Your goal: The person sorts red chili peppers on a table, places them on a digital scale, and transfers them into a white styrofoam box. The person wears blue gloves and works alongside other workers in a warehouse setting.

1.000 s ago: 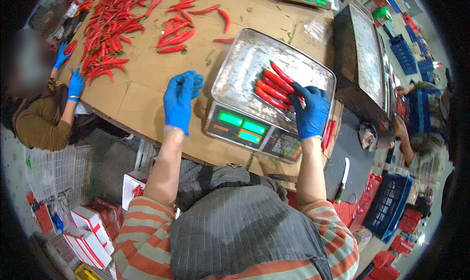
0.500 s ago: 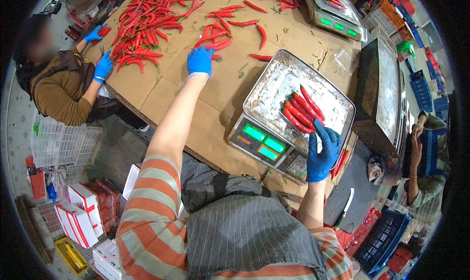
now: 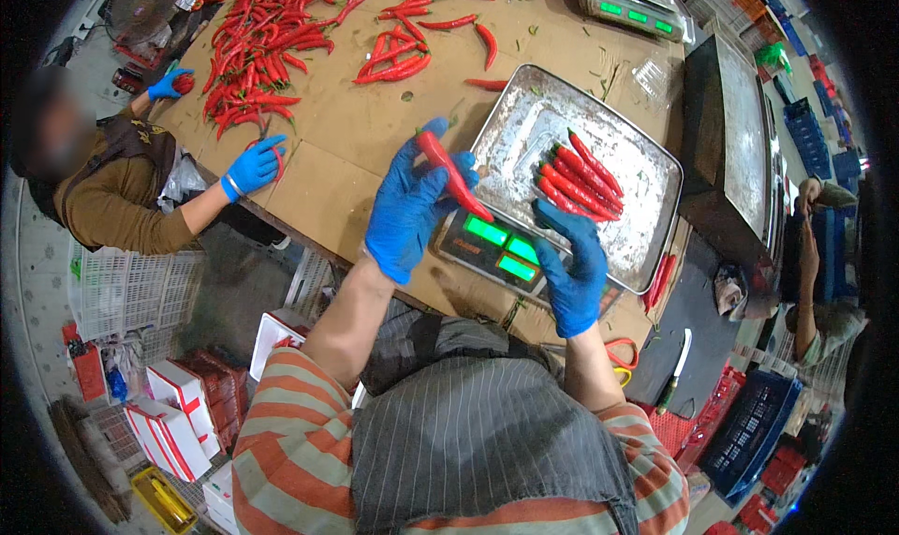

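Note:
In my blue-gloved left hand a single red chilli is gripped, held left of the scale and partly over its lit display. My gloved right hand is open at the lower edge of the metal pan, thumb and fingers apart, with fingertips close beneath a row of several chillies lying on the pan. A few more long chillies lie beside the scale's right side, and a large loose heap covers the upper left of the cardboard-covered table.
A co-worker in blue gloves works at the left edge. Another scale is at the back right, beside a metal box. A knife and orange-handled scissors lie near the right front. Another person's arm shows far right.
My left hand has gone out to the loose chillies and returned toward the scale holding one. My right hand has come off the chillies on the pan, which now lie by themselves.

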A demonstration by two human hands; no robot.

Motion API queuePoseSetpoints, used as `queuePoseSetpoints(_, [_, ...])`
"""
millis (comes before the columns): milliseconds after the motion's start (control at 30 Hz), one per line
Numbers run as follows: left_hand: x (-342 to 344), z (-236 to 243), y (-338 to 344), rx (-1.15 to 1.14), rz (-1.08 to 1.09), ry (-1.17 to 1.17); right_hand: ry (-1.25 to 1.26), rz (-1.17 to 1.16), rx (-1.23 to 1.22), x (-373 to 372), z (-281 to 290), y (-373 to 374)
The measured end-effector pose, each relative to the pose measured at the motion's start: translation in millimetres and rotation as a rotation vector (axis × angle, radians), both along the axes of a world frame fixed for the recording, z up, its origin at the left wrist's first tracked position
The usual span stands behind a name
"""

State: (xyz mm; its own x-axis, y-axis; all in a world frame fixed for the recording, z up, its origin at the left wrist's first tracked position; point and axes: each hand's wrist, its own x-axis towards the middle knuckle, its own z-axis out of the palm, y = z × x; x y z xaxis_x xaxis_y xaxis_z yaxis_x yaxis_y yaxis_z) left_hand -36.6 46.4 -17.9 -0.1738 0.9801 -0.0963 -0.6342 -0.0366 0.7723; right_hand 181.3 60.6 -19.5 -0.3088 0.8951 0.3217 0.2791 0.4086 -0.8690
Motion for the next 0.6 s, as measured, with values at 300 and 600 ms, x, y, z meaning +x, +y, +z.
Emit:
queuePoseSetpoints(300, [35,15,-28,-0.031,0.058,-0.061,0.296,0.079,-0.524,-23,1,-25])
queuePoseSetpoints(600, [40,24,-26,0.113,0.028,0.057,0.514,0.387,-0.811,-12,12,-24])
